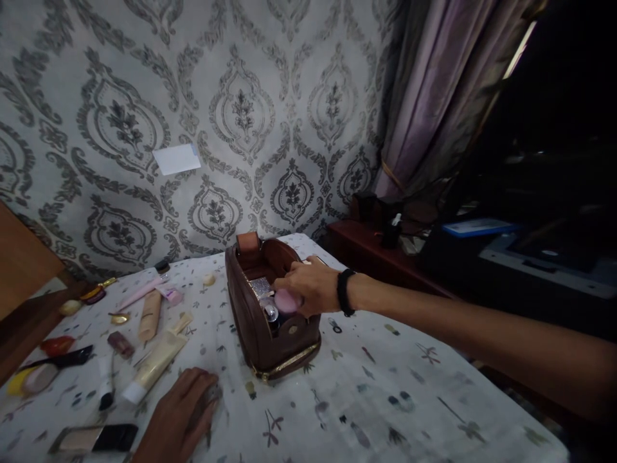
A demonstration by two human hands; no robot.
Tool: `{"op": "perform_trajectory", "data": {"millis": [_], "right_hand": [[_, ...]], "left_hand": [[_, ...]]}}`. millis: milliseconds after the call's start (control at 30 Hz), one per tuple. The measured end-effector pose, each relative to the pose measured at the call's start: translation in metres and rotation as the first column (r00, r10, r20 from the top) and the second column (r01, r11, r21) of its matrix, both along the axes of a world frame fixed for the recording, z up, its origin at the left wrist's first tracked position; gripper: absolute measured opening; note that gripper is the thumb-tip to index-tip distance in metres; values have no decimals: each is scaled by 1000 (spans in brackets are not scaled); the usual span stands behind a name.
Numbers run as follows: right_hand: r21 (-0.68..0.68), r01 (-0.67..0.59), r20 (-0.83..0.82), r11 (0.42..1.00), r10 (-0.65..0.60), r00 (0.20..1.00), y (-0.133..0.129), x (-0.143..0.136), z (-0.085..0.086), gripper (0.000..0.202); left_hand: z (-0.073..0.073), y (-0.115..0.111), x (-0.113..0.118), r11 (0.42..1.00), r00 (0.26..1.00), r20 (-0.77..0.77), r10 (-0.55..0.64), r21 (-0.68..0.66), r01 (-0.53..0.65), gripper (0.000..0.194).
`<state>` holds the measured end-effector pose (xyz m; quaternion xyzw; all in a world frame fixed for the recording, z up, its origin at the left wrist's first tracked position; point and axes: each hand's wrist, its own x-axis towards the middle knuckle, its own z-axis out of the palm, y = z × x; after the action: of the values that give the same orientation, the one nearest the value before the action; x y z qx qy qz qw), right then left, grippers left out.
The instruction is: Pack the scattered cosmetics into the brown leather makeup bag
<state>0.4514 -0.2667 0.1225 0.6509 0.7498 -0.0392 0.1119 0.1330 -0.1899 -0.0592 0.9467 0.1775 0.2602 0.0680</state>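
Note:
A brown makeup bag (245, 321) stands unzipped on the table, its flap folded back at the far end. My right hand (311, 283) reaches over its right side, with curled fingers around a pink round-topped container (288, 301) in the opening. Beside that container are a glittery silver box (260, 287) and a small shiny-capped bottle (272, 314). My left hand (186, 411) rests on the cloth in front of the bag, fingers stretched forward and holding nothing visible. Close to it lies a cream tube (161, 354) with a white cap.
Loose cosmetics cover the table's left side: a foundation bottle (91, 439), a beige tube (150, 315), a pink tube (139, 292) and a yellow-and-pink sponge (33, 379). A patterned wall (241, 116) rises behind. A dark red ledge (366, 247) adjoins the table's far right.

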Motion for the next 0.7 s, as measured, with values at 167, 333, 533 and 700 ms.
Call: {"op": "perform_trajectory", "data": {"millis": [167,333,533,700], "right_hand": [[-10,-39,-4,999,39,999,0,4,0,54],[-6,-9,35,1000,10,999,3,6,-2,48],[-44,9,56,999,-6,998,3,3,4,50],[-50,-22,32,998,24,999,4,6,3,61]], "left_hand": [[-4,1,0,999,1000,27,-14,52,13,27],[2,1,2,995,999,22,-33,93,31,27],[1,0,1,997,999,4,-37,66,36,27],[3,0,2,999,999,-24,-35,36,36,25]]}}
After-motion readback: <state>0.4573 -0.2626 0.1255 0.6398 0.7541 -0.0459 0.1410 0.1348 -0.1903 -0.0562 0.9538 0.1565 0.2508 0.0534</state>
